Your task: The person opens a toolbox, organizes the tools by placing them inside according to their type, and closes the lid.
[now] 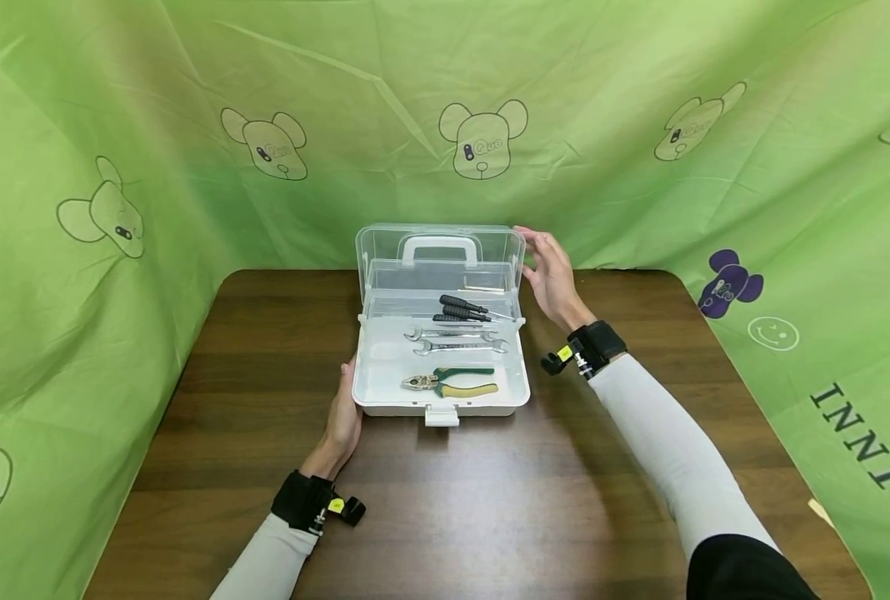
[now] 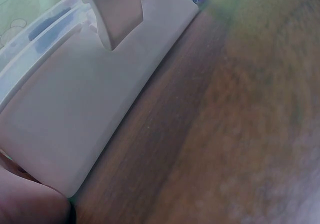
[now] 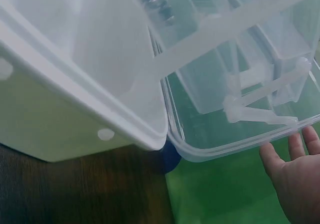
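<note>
A white toolbox (image 1: 381,379) stands on the table with its clear lid (image 1: 366,250) raised at the back. Inside lie pliers (image 1: 466,390) with green and yellow handles, two wrenches (image 1: 456,346) and several black-handled screwdrivers (image 1: 463,312). My left hand (image 1: 342,421) rests against the box's left side, thumb near the rim; its other fingers are mostly hidden. At the lid's right edge, my right hand (image 1: 552,279) has its fingers extended. The right wrist view shows those fingertips (image 3: 269,153) right at the lid's rim.
The brown wooden table (image 1: 265,358) runs under the box. A green printed cloth (image 1: 385,75) hangs behind and along both sides. A white latch (image 1: 442,415) juts from the box front, and a white handle (image 1: 440,242) shows on the lid.
</note>
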`<action>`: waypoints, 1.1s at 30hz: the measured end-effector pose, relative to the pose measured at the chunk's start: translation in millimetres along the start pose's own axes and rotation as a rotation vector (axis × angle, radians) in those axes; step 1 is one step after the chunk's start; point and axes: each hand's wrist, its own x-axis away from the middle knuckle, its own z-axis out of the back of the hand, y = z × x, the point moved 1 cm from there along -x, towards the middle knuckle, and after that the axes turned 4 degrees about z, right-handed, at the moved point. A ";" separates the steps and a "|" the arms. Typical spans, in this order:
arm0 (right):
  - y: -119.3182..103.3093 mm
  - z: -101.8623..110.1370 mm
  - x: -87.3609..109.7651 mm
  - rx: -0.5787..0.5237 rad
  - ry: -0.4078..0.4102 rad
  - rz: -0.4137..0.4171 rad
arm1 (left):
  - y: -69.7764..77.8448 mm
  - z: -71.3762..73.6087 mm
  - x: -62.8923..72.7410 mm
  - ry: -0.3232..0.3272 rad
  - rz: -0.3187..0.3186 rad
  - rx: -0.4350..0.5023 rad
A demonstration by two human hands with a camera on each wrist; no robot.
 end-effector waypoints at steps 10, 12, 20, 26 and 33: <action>-12.2 -6.8 5.4 0.011 0.004 0.054 | 2.0 0.4 -0.8 0.010 0.000 0.004; -14.0 -8.6 6.3 0.025 0.015 0.055 | 1.7 0.8 -0.7 0.012 0.007 0.000; -21.4 -15.2 8.7 0.087 0.029 0.061 | 0.7 0.6 0.2 0.011 0.020 -0.015; -24.8 -17.6 11.9 0.133 0.020 0.059 | -1.2 1.2 0.0 0.012 0.014 -0.015; -26.4 -17.9 16.0 0.212 -0.020 0.055 | 0.5 1.3 0.7 0.005 0.014 -0.013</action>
